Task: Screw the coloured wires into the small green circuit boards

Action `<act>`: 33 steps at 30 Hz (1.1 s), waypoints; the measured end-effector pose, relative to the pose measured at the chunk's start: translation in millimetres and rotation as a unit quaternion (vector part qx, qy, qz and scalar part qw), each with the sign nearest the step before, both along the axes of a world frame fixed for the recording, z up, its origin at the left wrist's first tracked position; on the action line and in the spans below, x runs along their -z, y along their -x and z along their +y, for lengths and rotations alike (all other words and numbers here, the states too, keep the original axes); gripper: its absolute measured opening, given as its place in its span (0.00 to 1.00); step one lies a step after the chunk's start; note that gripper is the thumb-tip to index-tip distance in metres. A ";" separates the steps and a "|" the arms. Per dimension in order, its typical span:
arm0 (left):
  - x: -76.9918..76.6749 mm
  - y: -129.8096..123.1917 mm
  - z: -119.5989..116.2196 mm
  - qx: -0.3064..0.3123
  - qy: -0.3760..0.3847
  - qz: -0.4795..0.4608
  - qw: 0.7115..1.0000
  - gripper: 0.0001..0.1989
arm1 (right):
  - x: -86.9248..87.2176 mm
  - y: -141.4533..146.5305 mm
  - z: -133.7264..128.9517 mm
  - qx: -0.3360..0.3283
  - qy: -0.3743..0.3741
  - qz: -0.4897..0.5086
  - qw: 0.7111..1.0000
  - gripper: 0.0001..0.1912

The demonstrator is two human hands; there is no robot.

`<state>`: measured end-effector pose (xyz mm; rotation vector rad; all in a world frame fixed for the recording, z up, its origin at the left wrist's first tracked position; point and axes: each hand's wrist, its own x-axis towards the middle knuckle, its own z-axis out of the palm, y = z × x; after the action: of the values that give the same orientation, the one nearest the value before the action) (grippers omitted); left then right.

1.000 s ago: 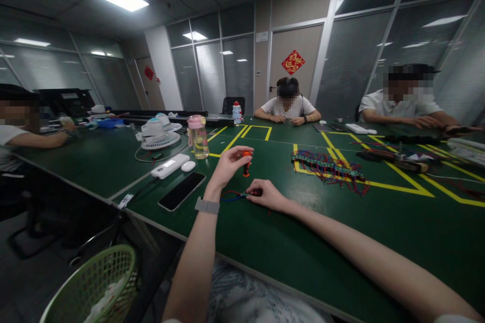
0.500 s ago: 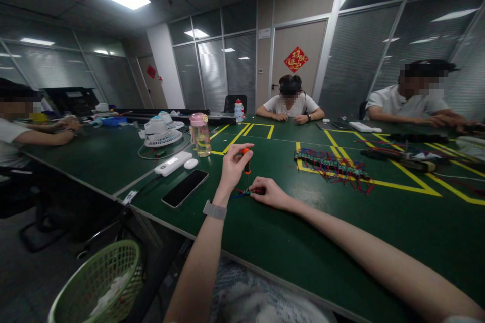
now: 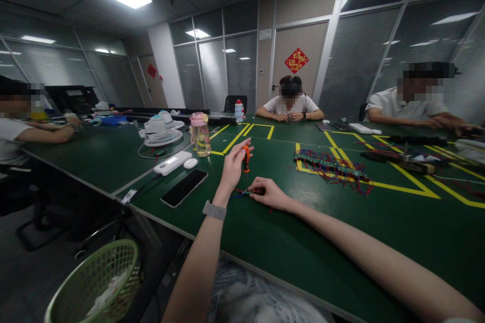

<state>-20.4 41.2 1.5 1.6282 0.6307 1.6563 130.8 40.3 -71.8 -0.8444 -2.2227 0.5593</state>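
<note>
My left hand (image 3: pixel 234 162), with a grey band on its wrist, has an upright orange-and-black screwdriver (image 3: pixel 246 159) between its thumb and fairly straight fingers. The thin shaft points down to a small green circuit board (image 3: pixel 245 193) on the table. Red and blue wires run off the board to the left. My right hand (image 3: pixel 270 193) lies low on the table, its fingertips pinched on the board's right end. Those fingers partly hide the board, and the exact spot that the screwdriver tip touches is too small to make out.
Left of my hands lie a black phone (image 3: pixel 185 187), a white power strip (image 3: pixel 173 163), a pink-lidded bottle (image 3: pixel 200 134) and a fan (image 3: pixel 162 131). To the right sits a row of wired boards (image 3: pixel 331 165). Several people sit around the green table. A green basket (image 3: pixel 94 282) stands below.
My left fingers have straightened and shifted up a little, so more of the screwdriver's handle shows. My right hand and the board have stayed put.
</note>
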 end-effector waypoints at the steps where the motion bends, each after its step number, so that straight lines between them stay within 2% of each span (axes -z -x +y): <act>1: 0.4 -0.9 0.2 0.026 0.012 -0.008 1.000 0.17 | -0.4 0.2 -0.4 0.001 0.000 0.001 1.000 0.08; 3: 0.7 -2.0 -0.2 0.026 0.016 -0.006 1.000 0.17 | -0.6 0.4 -0.7 0.002 -0.001 0.001 1.000 0.08; 6: -0.5 -1.4 -2.5 -0.059 -0.022 0.024 0.998 0.14 | 0.5 0.0 -0.1 0.000 -0.003 0.000 1.000 0.08; 8: -1.8 -0.9 -3.8 -0.093 -0.040 0.039 0.994 0.11 | 1.8 -0.3 0.7 -0.001 0.001 0.003 1.000 0.08; 10: -2.4 -1.1 -4.3 -0.068 -0.036 0.027 0.997 0.12 | 2.9 -0.5 1.2 -0.002 0.006 0.006 1.000 0.09; 13: -1.7 -2.5 -3.9 0.011 -0.003 -0.007 1.000 0.16 | 3.1 -0.4 1.4 -0.003 0.006 0.005 1.000 0.08; 14: -1.4 -2.7 -3.8 0.015 0.003 -0.009 1.000 0.17 | 2.8 -0.3 1.3 -0.002 0.005 0.004 1.000 0.08; 19: -1.7 -0.5 -4.0 -0.106 -0.040 0.036 0.993 0.12 | -0.1 0.1 -0.2 0.004 0.000 0.000 1.000 0.08; 21: -1.9 -0.2 -3.1 -0.090 -0.041 0.032 0.995 0.12 | -0.8 0.0 -0.9 0.003 0.001 -0.001 1.000 0.08; 25: -0.2 -2.0 -1.0 0.001 0.003 -0.011 1.000 0.17 | -0.8 -0.2 -1.5 0.005 0.004 -0.002 1.000 0.08; 27: 0.3 -2.1 -1.3 -0.023 -0.003 0.000 1.000 0.17 | -0.4 -0.3 -0.9 0.005 0.002 -0.002 1.000 0.08; 30: -0.8 -0.7 -2.9 -0.097 -0.043 0.039 0.994 0.13 | 0.5 -0.4 0.4 0.001 -0.004 -0.003 1.000 0.09; 31: -1.3 -0.2 -3.2 -0.106 -0.049 0.047 0.992 0.12 | 0.7 -0.4 0.6 0.001 -0.005 -0.004 1.000 0.08; 33: -1.9 0.1 -3.1 -0.084 -0.044 0.041 0.995 0.12 | 0.8 -0.4 0.4 0.004 -0.006 -0.005 1.000 0.08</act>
<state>-20.5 38.0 3.4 1.7540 0.7632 1.7658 131.2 40.6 -72.7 -0.8515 -2.2282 0.5375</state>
